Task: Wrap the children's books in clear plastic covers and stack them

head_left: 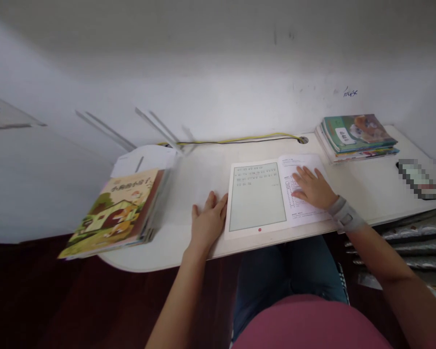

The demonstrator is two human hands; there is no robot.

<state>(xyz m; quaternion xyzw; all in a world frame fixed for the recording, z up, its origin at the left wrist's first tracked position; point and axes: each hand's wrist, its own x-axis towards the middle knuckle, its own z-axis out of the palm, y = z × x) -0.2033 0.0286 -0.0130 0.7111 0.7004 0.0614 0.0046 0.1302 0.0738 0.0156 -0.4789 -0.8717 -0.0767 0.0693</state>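
Observation:
An open booklet [257, 196] lies on the white desk [196, 179] in front of me, its left page pale green with a few lines of print, its right page white with dense text. My left hand [208, 220] rests flat on the desk, fingers together, touching the booklet's left edge. My right hand [312, 186] lies flat on the right page with fingers stretched out; a grey band is around that wrist. Neither hand holds anything.
A stack of picture books [118, 213] overhangs the desk's left front edge. Another book stack [358, 135] sits at the back right. A yellow and black cable [236, 140] runs along the wall. A blurred-out object [419, 178] lies at the right end.

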